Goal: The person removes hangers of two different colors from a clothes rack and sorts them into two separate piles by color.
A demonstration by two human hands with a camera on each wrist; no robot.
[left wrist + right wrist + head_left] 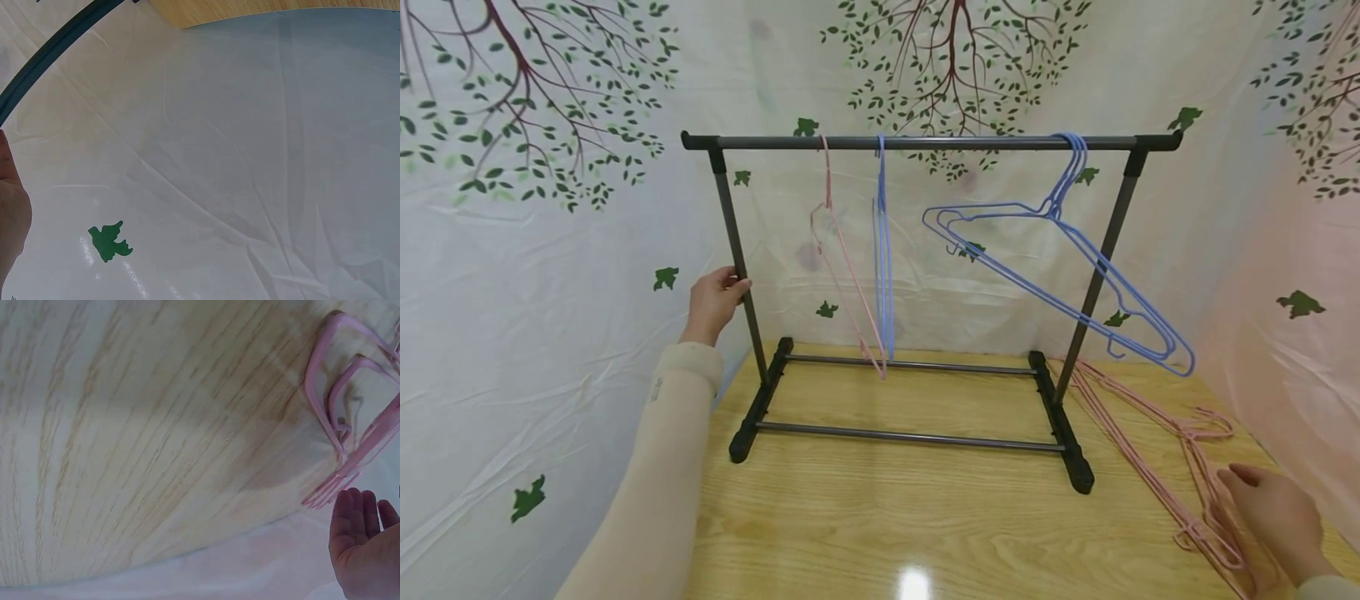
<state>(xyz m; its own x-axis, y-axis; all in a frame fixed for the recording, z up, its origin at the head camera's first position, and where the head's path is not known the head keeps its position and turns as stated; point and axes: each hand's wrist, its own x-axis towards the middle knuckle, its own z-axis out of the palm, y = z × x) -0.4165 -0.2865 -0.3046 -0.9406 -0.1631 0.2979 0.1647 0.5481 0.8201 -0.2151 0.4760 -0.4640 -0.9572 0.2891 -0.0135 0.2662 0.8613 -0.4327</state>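
A dark metal clothes rack (940, 143) stands on the table. My left hand (713, 302) holds its left upright post (730, 225) between thumb and fingers; the left wrist view catches only the edge of that hand. On the bar hang a pink hanger (850, 287), a narrow edge-on group of blue hangers (883, 250), and more blue hangers (1022, 279) turned broadside near the right end. Several pink hangers (331, 375) lie in a pile at the table's right. Beside that pile is my right hand (365, 550), its fingers fairly straight, with nothing seen in its grasp.
The wood-grain table (880, 508) runs beneath the rack. Two black feet (1063, 433) and low crossbars (910, 437) form the rack's base. White sheeting (760, 75) with printed branches and green birds encloses the back and sides.
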